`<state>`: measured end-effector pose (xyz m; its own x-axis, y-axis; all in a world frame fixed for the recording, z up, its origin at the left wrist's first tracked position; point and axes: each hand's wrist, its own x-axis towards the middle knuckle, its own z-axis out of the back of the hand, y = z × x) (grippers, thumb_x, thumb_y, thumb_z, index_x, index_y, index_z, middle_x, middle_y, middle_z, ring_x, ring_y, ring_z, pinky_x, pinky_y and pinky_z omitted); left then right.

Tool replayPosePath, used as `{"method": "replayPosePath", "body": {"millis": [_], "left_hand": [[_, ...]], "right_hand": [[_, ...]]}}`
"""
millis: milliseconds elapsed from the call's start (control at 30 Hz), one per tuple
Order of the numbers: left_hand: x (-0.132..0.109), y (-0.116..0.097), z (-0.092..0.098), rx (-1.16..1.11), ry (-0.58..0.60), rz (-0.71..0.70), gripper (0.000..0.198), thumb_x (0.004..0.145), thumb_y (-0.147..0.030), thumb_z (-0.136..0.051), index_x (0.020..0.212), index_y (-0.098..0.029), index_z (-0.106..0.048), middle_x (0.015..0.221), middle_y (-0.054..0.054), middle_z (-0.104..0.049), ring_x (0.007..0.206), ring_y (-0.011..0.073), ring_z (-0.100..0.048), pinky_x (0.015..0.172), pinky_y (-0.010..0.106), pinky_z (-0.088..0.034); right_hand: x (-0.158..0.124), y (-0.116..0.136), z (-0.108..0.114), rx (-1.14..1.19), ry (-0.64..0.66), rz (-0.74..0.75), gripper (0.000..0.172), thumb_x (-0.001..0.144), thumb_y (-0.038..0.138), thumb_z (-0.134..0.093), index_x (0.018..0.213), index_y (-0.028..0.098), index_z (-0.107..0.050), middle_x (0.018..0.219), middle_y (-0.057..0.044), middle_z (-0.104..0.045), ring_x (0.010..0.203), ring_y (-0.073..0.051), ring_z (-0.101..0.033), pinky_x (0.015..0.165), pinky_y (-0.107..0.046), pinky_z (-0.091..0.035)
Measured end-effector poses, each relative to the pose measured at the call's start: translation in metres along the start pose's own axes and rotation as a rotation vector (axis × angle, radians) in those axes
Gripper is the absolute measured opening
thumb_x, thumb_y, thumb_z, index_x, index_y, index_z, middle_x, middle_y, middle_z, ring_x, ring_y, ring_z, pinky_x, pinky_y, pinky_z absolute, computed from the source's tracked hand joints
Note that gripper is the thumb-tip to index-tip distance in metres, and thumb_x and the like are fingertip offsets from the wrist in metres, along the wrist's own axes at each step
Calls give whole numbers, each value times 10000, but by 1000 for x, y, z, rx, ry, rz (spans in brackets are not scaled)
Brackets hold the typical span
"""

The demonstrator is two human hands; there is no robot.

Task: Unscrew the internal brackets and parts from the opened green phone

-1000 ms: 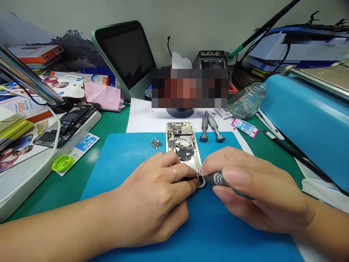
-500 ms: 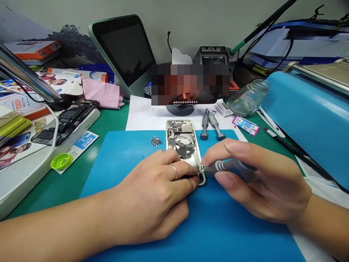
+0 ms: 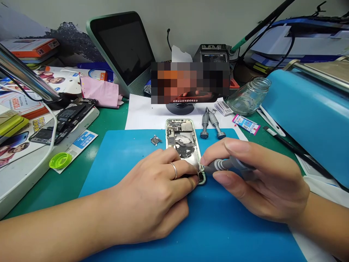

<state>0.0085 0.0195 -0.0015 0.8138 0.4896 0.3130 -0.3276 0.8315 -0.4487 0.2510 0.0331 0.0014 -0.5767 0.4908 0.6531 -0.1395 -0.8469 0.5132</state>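
An opened phone body (image 3: 188, 136) with bare inner parts lies on the blue mat (image 3: 122, 153). My left hand (image 3: 160, 193), with a ring on one finger, has its fingers closed on the phone's lower end, covering part of it. My right hand (image 3: 259, 178) grips a grey screwdriver (image 3: 220, 165) between thumb and fingers, held nearly level. Its front end is at the phone's lower right edge, where the tip is too small to make out. Left of the phone lies a small metal part (image 3: 156, 140).
Two grey screwdrivers (image 3: 213, 123) stand behind the phone, near a playing screen (image 3: 191, 83). A glass jar (image 3: 249, 96) leans at the right, with tweezers (image 3: 272, 122) nearby. Other phone parts (image 3: 64, 120) and a green cap (image 3: 60, 160) are at the left.
The picture on the playing screen has changed, and the whole view has shifted slightly. My right hand with the screwdriver has moved slightly left; my left hand holds the same place.
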Motion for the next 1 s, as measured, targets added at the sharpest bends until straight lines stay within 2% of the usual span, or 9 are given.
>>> {"method": "replayPosePath", "body": {"millis": [133,233,367,600,700,833,900,1000], "left_hand": [[0,0,0,-7,-7,4,281,989,-131,-547,1181,-97,-749,1169,85,-745,990,269,-607,882,451,-517],[1,0,0,-15,-6,12,270,988,-128,-549,1161,-98,-755,1175,76,-744,930,252,-587,839,444,-510],[0,-1,-1,-17,-1,25,291,994,-131,-550,1207,-101,-745,1238,68,-736,972,259,-587,874,452,-511],[0,-1,-1,-8,-6,13,292,998,-127,-539,1194,-92,-753,1240,82,-746,992,261,-608,901,446,-523],[0,-1,-1,-12,-1,17,298,999,-127,-536,1204,-91,-750,1243,93,-745,990,262,-610,898,449,-528],[0,-1,-1,-15,-3,13,290,1001,-124,-537,1190,-90,-754,1245,93,-746,988,260,-612,900,450,-529],[0,-1,0,-16,4,13,291,1003,-124,-538,1196,-89,-753,1249,93,-745,1000,261,-614,919,451,-527],[0,0,-1,-15,4,17,297,998,-120,-540,1206,-88,-750,1258,94,-741,1007,263,-613,925,451,-528]], "right_hand": [[-1,-3,-4,-22,-13,-6,743,973,80,-668,1630,290,-391,1439,-77,-703,1302,-254,-701,1018,-395,-641],[-2,-5,-6,-4,-67,-18,702,993,185,-689,1624,302,-404,1486,-66,-670,1311,-266,-687,1068,-428,-615],[-6,-5,-6,3,-109,-68,586,1043,277,-618,1601,324,-445,1550,-27,-617,1207,-231,-715,1031,-402,-616],[-6,-2,-5,-22,-92,-55,602,1038,173,-585,1606,309,-437,1515,-14,-648,1262,-223,-694,1051,-379,-586],[-5,-1,-5,-50,-100,-90,606,1025,166,-593,1593,329,-458,1504,-13,-655,1212,-235,-706,1017,-406,-591],[-4,2,-6,-32,-103,-111,585,1040,192,-559,1589,367,-458,1507,-1,-653,1242,-269,-700,991,-444,-598],[-4,5,-8,-51,-131,-144,573,1047,199,-553,1581,387,-467,1487,14,-668,1171,-256,-727,955,-430,-605],[-2,9,-9,-108,-168,-178,564,1035,198,-577,1550,417,-506,1445,36,-696,968,-232,-751,877,-421,-608]]}}
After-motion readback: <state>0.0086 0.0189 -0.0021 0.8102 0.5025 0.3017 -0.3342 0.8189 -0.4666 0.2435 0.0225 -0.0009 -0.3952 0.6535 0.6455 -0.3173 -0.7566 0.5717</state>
